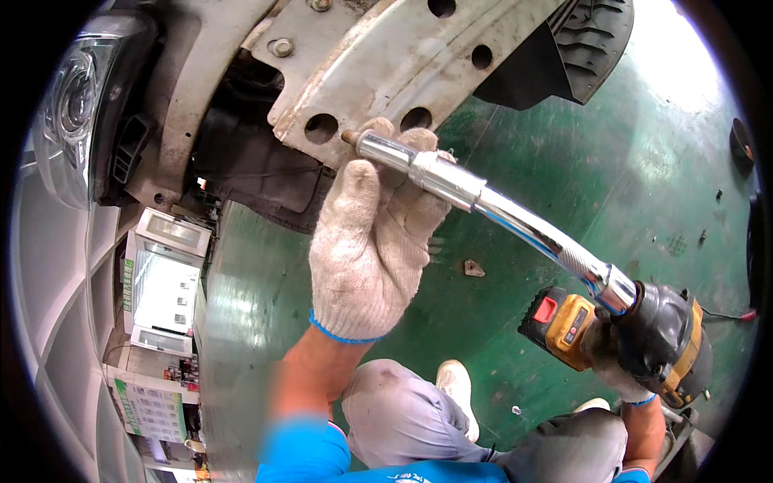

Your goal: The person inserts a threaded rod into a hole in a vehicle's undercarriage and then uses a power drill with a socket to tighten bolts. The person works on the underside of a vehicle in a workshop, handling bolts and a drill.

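My left hand [366, 249], in a white knit glove with a blue cuff, holds the chrome socket [386, 151] at the far end of a long extension bar [539, 233]. Its fingers pass behind the metal and the thumb rests just below. A brownish bolt-like piece [349, 137] sticks out of the socket's tip, close to a round hole in the pale metal bumper beam [362, 80]. At lower right, my gloved right hand [608, 362] is closed around the grip of a black and yellow cordless impact wrench [664, 342], which carries the bar. The wrench partly hides those fingers.
A headlight [76, 101] and bare body metal stand at upper left. Black plastic trim [592, 48] hangs at upper right. A small flat piece [473, 268] and scattered bits lie on the green floor [499, 330]. A white cabinet [165, 282] is at left.
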`<act>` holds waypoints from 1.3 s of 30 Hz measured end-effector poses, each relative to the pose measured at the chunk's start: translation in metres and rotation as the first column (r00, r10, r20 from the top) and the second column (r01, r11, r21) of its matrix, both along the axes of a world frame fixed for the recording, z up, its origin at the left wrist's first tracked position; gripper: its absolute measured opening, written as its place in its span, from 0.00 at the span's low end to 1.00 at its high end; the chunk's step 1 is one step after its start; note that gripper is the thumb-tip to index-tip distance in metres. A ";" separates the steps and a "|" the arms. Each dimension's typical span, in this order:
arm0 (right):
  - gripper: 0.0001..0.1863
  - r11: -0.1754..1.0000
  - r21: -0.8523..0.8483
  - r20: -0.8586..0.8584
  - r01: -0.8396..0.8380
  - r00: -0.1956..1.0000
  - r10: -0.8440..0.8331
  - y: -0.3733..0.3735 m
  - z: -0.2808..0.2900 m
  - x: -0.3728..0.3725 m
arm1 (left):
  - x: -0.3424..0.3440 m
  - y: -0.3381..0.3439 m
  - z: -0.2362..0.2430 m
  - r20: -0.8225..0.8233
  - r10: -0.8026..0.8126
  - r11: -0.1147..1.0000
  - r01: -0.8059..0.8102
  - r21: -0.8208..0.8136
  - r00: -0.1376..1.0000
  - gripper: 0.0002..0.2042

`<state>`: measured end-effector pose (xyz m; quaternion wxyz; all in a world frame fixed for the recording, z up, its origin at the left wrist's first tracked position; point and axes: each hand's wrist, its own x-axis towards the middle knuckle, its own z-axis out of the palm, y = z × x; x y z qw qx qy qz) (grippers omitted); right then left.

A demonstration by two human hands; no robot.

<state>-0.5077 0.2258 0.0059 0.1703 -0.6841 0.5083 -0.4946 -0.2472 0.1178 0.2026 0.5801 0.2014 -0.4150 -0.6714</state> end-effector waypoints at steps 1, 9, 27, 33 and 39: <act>0.28 1.000 -0.011 -0.004 0.012 1.000 -0.012 -0.003 0.007 0.002 | 0.002 -0.001 0.001 -0.033 -0.005 1.000 0.004 -0.011 0.999 0.23; 0.29 1.000 -0.022 -0.088 -0.020 0.996 0.018 -0.018 0.057 0.010 | 0.004 -0.006 -0.003 -0.034 -0.104 0.994 0.103 -0.019 0.994 0.24; 0.30 0.995 0.095 0.025 -0.015 1.000 0.013 -0.006 0.073 -0.004 | 0.012 -0.009 0.008 -0.062 -0.114 0.993 0.113 -0.020 0.992 0.25; 0.31 0.974 0.219 0.064 0.059 0.995 -0.075 0.017 0.079 -0.025 | 0.010 -0.012 0.011 -0.060 -0.127 0.992 0.126 -0.023 0.990 0.25; 0.28 0.978 -0.024 -0.443 0.209 0.875 -0.197 -0.002 0.112 0.001 | 0.010 -0.014 0.006 0.011 -0.097 0.995 0.097 -0.002 0.995 0.18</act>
